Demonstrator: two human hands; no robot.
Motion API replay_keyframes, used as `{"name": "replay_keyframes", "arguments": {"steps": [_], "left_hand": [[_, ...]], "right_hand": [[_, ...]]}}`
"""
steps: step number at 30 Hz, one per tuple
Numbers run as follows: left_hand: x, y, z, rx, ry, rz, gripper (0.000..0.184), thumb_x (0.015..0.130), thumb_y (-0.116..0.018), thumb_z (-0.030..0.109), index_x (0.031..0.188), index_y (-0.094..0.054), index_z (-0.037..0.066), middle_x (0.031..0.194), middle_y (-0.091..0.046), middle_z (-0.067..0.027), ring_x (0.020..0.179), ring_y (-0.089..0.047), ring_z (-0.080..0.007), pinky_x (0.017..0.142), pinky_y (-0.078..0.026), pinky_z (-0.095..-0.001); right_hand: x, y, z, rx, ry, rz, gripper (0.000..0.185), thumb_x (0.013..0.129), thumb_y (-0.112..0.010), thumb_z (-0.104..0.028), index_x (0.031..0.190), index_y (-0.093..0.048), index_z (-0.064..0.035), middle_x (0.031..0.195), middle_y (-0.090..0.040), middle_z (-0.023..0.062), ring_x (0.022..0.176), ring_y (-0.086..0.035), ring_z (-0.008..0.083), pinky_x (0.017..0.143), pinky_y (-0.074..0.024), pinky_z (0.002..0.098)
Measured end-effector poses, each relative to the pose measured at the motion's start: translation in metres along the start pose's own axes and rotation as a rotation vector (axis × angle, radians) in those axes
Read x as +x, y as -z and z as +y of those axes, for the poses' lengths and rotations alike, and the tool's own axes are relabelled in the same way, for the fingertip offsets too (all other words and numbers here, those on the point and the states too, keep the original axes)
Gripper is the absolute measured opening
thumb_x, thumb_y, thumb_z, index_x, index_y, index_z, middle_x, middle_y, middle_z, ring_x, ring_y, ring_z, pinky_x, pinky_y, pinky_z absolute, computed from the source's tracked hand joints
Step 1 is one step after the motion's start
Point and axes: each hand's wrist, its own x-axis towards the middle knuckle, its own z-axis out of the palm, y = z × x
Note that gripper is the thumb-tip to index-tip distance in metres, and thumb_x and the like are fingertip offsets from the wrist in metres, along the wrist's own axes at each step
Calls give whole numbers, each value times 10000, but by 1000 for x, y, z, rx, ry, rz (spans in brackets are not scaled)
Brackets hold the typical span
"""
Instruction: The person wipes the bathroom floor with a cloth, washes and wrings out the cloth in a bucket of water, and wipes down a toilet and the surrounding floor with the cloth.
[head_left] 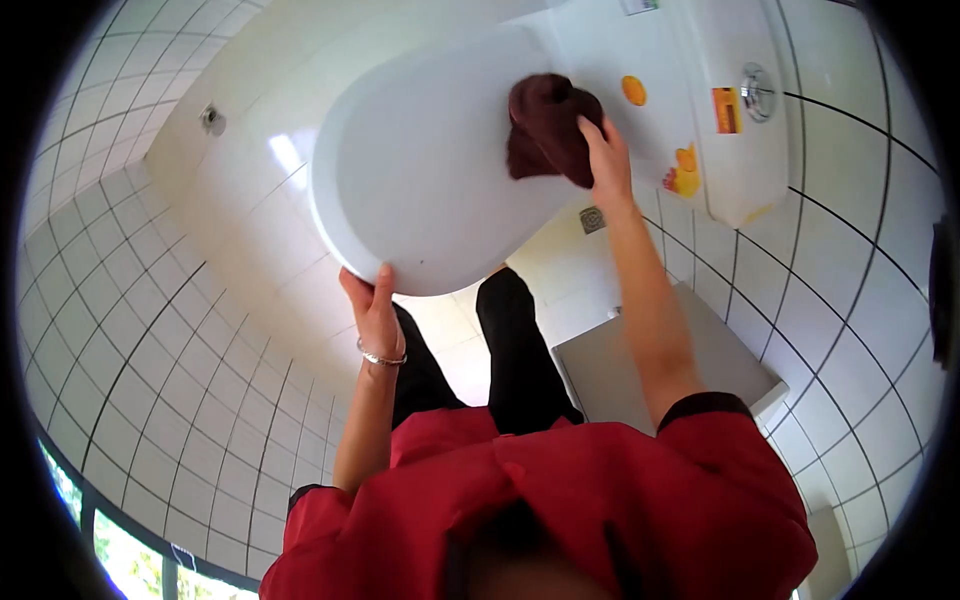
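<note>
A white toilet lid [420, 170] fills the middle of the head view, its broad smooth face toward me. My left hand [373, 312] grips the lid's near left edge, thumb on top and the other fingers partly hidden at the rim. A bunched dark maroon cloth [550, 125] lies against the lid close to its hinge end. Closed on that cloth, my right hand [608, 165] presses it from the right side, with some fingers hidden by the folds. A small dark speck shows on the lid near my left thumb.
The toilet tank [745, 175] stands at the right, with a round chrome flush button [758, 92] and orange stickers. A grey bin [660, 360] sits below my right forearm. A floor drain [592, 220] lies behind the lid; white tiled walls surround the space.
</note>
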Motion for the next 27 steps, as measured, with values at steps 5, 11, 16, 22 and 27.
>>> {"name": "replay_keyframes", "arguments": {"steps": [5, 11, 16, 22, 27], "left_hand": [[-2, -1, 7, -26, 63, 5, 406, 877, -473, 164, 1216, -281, 52, 1187, -387, -51, 1070, -370, -152, 939, -281, -310], [9, 10, 2, -217, 112, -128, 495, 913, -294, 446, 1235, -349, 76, 1212, -430, -44, 1122, -385, -155, 953, -291, -317], [15, 19, -8, -284, 125, -122, 464, 899, -404, 353, 1227, -327, 35, 1212, -420, -69, 1117, -393, -187, 977, -270, -342], [9, -14, -17, 398, -104, 177, 896, 657, -725, 193, 1272, -118, -44, 1225, -328, -198, 1137, -357, -282, 953, -311, -390], [8, 2, -23, 273, -147, 30, 909, 650, -703, 106, 1292, -77, -41, 1232, -297, -192, 1147, -328, -265, 956, -307, -384]], "right_hand": [[44, -87, 27, -807, 297, 162, 698, 683, -583, -543, 1087, -497, 20, 1228, -426, 184, 1129, -395, 343, 912, -347, 413], [-93, -161, 13, -892, 841, -77, 461, 592, -689, -378, 936, -580, -91, 1154, -469, 122, 1036, -442, 313, 793, -373, 439], [-147, -111, 58, -875, 819, -242, 396, 594, -691, -248, 953, -590, -114, 1111, -479, 124, 1023, -444, 305, 797, -376, 425], [-91, -42, 82, -891, 329, 193, 461, 691, -661, -264, 1069, -531, -33, 1105, -471, 184, 969, -442, 368, 828, -366, 447], [-123, -93, 68, -958, 654, 33, 408, 662, -656, -246, 1010, -551, -60, 1143, -437, 223, 989, -437, 391, 827, -364, 481]]}}
